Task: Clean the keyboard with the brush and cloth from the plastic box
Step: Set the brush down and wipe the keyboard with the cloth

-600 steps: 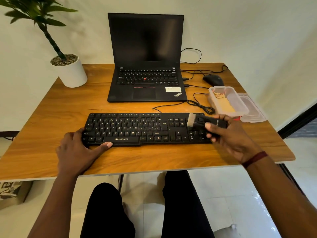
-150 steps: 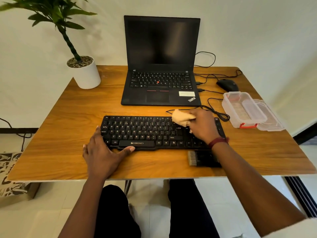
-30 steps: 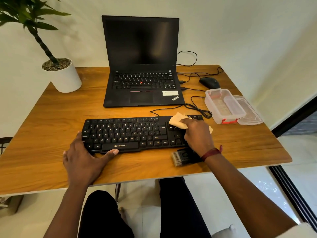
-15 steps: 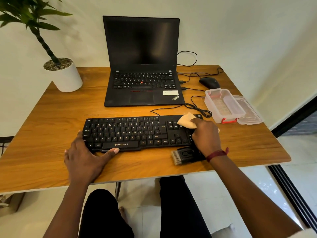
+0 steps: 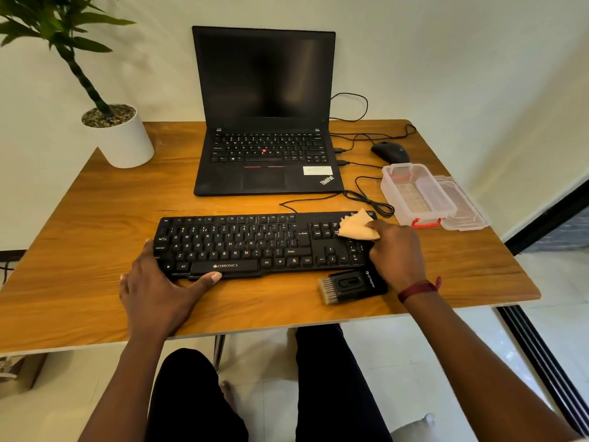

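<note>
We judge brushing done: the brush [image 5: 352,283] lies near the counter's [image 5: 95,218] front edge. Our right hand [image 5: 396,250] pinches the cloth [image 5: 357,229] on the keyboard's [image 5: 255,244] right end; our left hand [image 5: 159,288], spread, steadies it.

A wooden tabletop [image 5: 95,218] with warm orange grain stands against a plain off-white wall [image 5: 446,52]. At its far left corner sits a white pot [image 5: 122,143] topped with pebbles, holding a leafy green plant [image 5: 54,30]. Below, the floor [image 5: 430,362] is glossy pale tile, catching soft reflections. A dark sliding-door track [image 5: 548,368] runs along the right side. Light falls evenly, with gentle shadows on the wall.
</note>
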